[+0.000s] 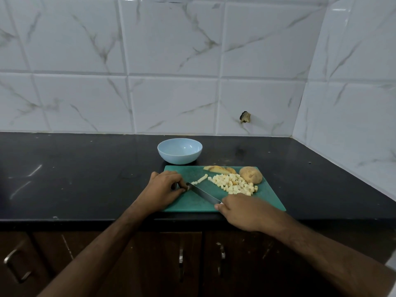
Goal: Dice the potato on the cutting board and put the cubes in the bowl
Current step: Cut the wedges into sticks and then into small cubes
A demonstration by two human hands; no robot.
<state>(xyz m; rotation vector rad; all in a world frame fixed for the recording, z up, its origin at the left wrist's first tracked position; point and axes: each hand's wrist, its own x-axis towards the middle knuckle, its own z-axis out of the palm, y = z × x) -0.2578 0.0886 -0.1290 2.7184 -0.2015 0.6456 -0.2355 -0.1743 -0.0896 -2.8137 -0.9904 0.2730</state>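
A green cutting board (192,204) lies on the black counter. On its right half sits a heap of pale potato cubes (233,184), with an uncut potato piece (250,174) behind them and peel slices (218,169) at the far edge. My right hand (242,211) grips the handle of a knife (203,192), whose blade runs left across the board. At the blade tip my left hand (165,185) pinches a small potato piece; a short row of cut cubes (200,180) lies just beyond. An empty light blue bowl (180,150) stands behind the board.
The counter's front edge (85,220) runs just below the board, with dark cabinet doors and metal handles (181,257) underneath. White marbled tile walls close off the back and the right side.
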